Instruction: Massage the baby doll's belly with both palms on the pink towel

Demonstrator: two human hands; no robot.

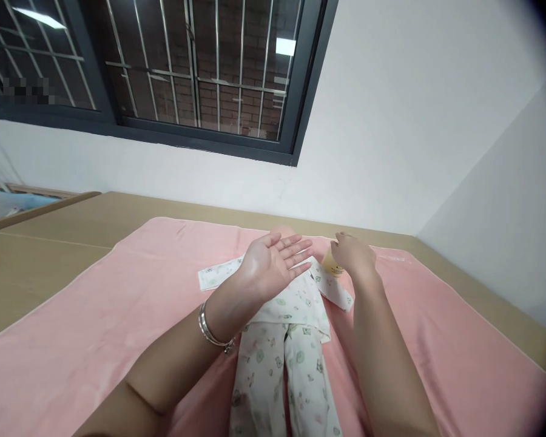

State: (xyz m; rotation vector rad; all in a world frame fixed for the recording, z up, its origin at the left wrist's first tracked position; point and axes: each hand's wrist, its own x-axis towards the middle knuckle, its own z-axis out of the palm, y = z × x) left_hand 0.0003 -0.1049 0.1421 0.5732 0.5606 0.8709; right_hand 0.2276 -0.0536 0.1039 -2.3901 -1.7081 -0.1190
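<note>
Head view: a doll in printed pyjamas (291,340) lies on its back on a pink towel (95,340), and everything else sits around it. The left hand (273,264) hovers over the doll's chest, palm up and shiny, fingers spread flat and holding nothing; a silver bracelet (212,331) rings the wrist. The right hand (355,255) is curled around a small yellow bottle (332,264) just beside the doll's outstretched sleeve — the fingers wrap it from above, so how firm the grip is cannot be told.

The bottle looks light and smooth, likely slippery against an oiled or wet palm; a hold around its body, as now, seems safest. The pyjamas are soft, thin cloth that will bunch and slide — best taken at the hem or a sleeve edge. The doll's head, beyond the left hand, is mostly hidden.

Past the towel's far edge runs a tan mattress (50,243), then a white wall and a barred window (186,67).
</note>
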